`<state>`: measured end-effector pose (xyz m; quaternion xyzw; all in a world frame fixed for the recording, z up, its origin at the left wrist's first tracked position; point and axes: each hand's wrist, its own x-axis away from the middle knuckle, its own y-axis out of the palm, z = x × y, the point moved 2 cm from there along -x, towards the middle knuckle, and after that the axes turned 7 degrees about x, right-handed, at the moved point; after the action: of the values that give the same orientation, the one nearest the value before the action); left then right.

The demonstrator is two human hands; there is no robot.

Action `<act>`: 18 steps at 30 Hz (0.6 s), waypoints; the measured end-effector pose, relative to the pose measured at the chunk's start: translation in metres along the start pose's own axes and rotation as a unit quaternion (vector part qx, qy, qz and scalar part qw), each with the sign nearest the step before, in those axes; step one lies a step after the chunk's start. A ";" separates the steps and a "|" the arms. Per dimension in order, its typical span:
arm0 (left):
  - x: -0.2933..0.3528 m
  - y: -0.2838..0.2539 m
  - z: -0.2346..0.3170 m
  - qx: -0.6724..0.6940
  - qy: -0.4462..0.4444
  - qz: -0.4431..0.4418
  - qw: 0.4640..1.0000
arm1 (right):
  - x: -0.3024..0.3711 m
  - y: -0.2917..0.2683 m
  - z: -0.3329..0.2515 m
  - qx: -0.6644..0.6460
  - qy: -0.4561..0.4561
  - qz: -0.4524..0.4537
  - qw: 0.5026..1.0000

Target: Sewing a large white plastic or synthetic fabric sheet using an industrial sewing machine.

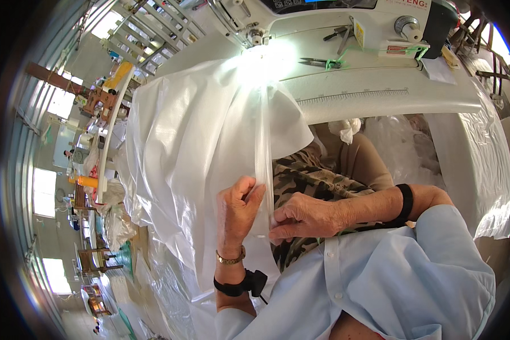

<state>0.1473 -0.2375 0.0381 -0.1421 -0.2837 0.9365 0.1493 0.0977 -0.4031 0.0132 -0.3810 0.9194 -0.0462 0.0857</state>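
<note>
Lamplight point(266, 61) glares over the table point(379, 103) beneath the sewing machine point(323, 18), where a white plastic sheet point(181, 147) drapes off the front. Left hand point(238, 209) and right hand point(305, 215) each pinch its folded edge point(262, 136); I'd keep that fold straight, lightly taut, never tugged.

Red letters point(412, 4) stand on the white sewing machine point(386, 17), up near the top. A ruler line point(351, 97) with tiny numbers runs along the white worktop point(413, 103). The yellow sticker's point(358, 34) print is too small to read.
</note>
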 end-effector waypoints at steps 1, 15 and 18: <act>0.003 0.005 -0.002 0.000 -0.004 0.000 1.000 | 0.001 0.000 -0.002 -0.003 0.002 -0.003 1.000; 0.014 0.028 -0.029 0.261 -0.078 0.015 0.962 | -0.011 0.018 0.007 0.302 -0.078 0.012 0.950; 0.014 0.029 -0.034 0.269 -0.118 0.032 0.955 | -0.011 0.020 0.002 0.383 -0.102 -0.009 0.918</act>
<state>0.1405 -0.2388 -0.0084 0.0056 -0.0323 0.9925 0.1174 0.0919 -0.3819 0.0099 -0.3299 0.8141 -0.3564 0.3184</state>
